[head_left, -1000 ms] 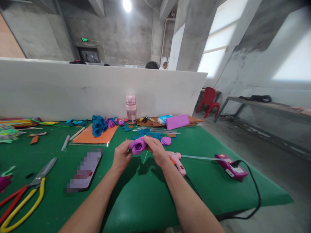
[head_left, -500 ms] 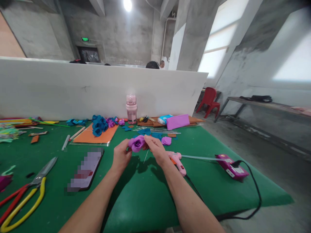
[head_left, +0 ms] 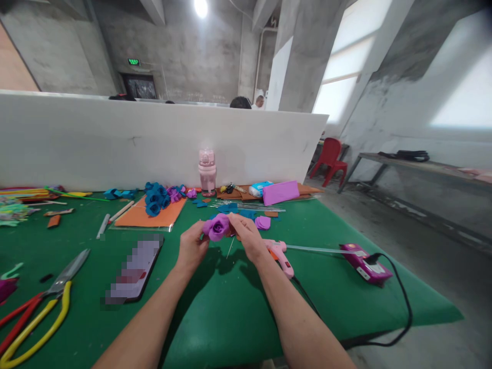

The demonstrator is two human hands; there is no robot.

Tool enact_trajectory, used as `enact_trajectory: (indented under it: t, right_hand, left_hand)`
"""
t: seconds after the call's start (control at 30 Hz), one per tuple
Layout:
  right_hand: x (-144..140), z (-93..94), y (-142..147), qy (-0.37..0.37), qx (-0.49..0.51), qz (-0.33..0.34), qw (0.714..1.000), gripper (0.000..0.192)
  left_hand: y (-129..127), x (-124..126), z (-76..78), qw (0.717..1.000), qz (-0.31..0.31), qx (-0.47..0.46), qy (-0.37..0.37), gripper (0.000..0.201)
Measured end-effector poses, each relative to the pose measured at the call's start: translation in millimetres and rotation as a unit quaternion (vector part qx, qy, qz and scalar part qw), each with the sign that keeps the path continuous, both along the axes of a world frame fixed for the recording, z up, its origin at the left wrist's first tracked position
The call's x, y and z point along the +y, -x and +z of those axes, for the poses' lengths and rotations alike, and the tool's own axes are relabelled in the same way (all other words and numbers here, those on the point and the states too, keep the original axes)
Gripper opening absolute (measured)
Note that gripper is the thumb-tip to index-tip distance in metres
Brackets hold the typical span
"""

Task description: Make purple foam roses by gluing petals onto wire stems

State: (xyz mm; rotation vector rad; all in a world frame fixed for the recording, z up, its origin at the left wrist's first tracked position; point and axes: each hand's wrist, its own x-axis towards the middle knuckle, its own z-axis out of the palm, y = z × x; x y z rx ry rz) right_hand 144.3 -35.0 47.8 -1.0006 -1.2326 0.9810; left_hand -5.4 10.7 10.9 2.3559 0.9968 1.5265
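Above the middle of the green table [head_left: 215,312], a purple paper flower [head_left: 217,227] with a spiral centre is held between both hands. My left hand [head_left: 192,245] pinches its left edge, fingers closed. On the other side my right hand [head_left: 246,236] grips the petals with thumb and fingertips. A thin pale stick slants down below the flower. Just right of my right hand lies a pink glue gun [head_left: 282,259], with a clear glue stick [head_left: 313,248] reaching from its back. Loose purple petals [head_left: 263,222] lie behind the right hand.
Yellow-and-red-handled scissors [head_left: 57,294] and a phone [head_left: 136,269] lie at left. Blue paper flowers [head_left: 157,199] rest on orange paper [head_left: 149,218]. A pink bottle [head_left: 208,173] stands against the white partition [head_left: 161,138]. A purple power box [head_left: 367,264] with a black cable sits at right.
The hands and the purple flower stay almost in place; my right fingers shift very slightly on the petals. The whole view moves a little.
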Motion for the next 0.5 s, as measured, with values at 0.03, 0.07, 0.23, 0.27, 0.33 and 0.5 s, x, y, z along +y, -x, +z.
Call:
enact_trajectory:
  t: [0.03, 0.07, 0.23, 0.27, 0.33, 0.5]
  right_hand:
    - [0.2, -0.3, -0.1, 0.000, 0.002, -0.004, 1.000, 0.040]
    - [0.4, -0.7, -0.3, -0.001, 0.005, -0.010, 1.000, 0.040]
    - [4.0, -4.5, -1.4, 0.010, 0.040, -0.004, 0.999, 0.041]
    - [5.1, -5.7, -1.6, 0.013, 0.050, 0.010, 0.999, 0.042]
    - [7.3, -8.0, -2.2, 0.010, 0.072, 0.036, 0.997, 0.045]
    - [7.3, -7.9, -2.9, 0.007, 0.076, 0.042, 0.996, 0.045]
  left_hand:
    - [-0.1, 0.1, 0.0, 1.000, -0.005, -0.003, 0.001, 0.023]
    - [-0.3, 0.2, -0.1, 1.000, -0.010, -0.005, 0.004, 0.023]
    - [-0.6, 0.5, -1.9, 0.999, -0.028, -0.002, 0.022, 0.023]
    - [-0.8, 0.4, -2.3, 0.999, -0.031, 0.001, 0.024, 0.022]
    - [-1.0, 0.0, -2.7, 0.999, -0.039, 0.008, 0.026, 0.021]
    - [-1.0, -1.1, -2.0, 0.999, -0.033, 0.014, 0.030, 0.020]
